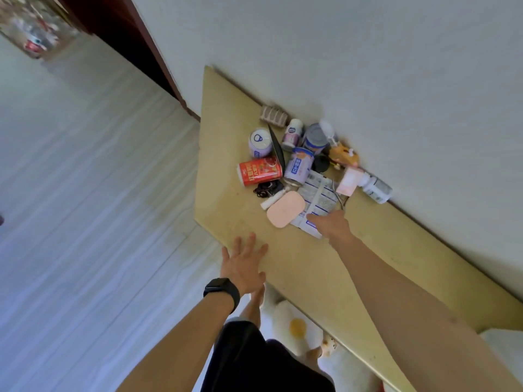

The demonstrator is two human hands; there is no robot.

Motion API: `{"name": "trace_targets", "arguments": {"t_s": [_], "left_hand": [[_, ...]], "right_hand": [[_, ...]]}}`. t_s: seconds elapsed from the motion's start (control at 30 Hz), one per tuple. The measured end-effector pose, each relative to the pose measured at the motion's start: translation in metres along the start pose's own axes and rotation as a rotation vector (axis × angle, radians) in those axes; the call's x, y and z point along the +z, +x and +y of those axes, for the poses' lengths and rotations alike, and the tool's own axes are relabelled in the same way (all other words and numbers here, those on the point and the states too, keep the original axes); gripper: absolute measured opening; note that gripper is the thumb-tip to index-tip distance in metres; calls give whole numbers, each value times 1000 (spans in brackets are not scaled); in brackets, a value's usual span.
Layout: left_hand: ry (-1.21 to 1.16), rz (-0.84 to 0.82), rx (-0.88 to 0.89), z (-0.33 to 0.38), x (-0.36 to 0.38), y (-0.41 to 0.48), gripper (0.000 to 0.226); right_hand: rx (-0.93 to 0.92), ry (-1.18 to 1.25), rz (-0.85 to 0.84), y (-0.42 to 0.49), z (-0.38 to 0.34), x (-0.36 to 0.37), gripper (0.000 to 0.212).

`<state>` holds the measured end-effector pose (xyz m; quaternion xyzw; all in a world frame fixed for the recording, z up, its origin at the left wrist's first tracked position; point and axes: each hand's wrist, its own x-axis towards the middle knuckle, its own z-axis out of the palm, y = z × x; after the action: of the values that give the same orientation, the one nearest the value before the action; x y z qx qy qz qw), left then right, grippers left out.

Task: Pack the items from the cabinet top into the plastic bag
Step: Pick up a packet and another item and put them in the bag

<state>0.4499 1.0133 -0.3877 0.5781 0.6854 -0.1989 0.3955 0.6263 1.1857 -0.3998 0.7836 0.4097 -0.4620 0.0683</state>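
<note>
Reaching in with the right hand (331,225), fingers on the blue-and-white packets (317,198) mid-frame, though I can't tell if they're pinching; left hand (245,264) is flat and open at the cabinet top (311,278) edge. Pile's tight, so dragging the packets could shove the pink case (285,209) lying on them or roll the red can (260,171) off. No plastic bag in view.

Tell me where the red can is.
In the head view the red can lies on its side at the left edge of the pile on the cabinet top, just below the white-topped can and left of the lavender tin.
</note>
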Motion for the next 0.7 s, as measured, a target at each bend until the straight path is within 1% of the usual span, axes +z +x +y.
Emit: {"name": "trace_targets", "arguments": {"t_s": [0.07,0.1,0.13,0.17,0.2,0.27,0.33,0.4,0.43,0.47,0.5,0.57,0.6,0.7], "left_hand": [[-32,-14,1,-2,-1,1,70],[-65,-20,-1,-2,-6,2,70],[-105,-10,-4,-2,-8,3,69],[-147,6,-8,-1,-10,0,69],[-205,37,-14,1,-12,-2,69],[-357,145,-50,1,-18,-2,70],[-381,252,-86,3,-27,9,73],[-426,350,-91,-1,-36,13,76],[-301,344,87,48,-50,30,77],[-174,327,206,90,-61,47,78],[-154,324,194,86,-63,53,79],[-79,311,189,92,-70,65,82],[-18,296,162,90,-67,69,81],[68,325,93,76,-56,73,63]], "right_hand": [[55,-84,54,12,-4,6,123],[61,-121,72,15,-6,8,127],[52,-128,83,14,-6,8,128],[41,-102,79,13,-3,8,123],[31,-57,71,10,1,8,112],[-14,-25,39,1,12,8,73],[-46,-14,-32,-10,22,5,38],[-50,67,-100,-22,27,14,12],[13,215,-48,-26,68,-27,8],[66,347,-18,-30,101,-54,9],[47,348,-57,-34,104,-49,7],[5,300,-81,-41,116,-46,3],[-16,259,-69,-42,118,-46,8],[-61,135,-4,-55,126,-45,18]]}}
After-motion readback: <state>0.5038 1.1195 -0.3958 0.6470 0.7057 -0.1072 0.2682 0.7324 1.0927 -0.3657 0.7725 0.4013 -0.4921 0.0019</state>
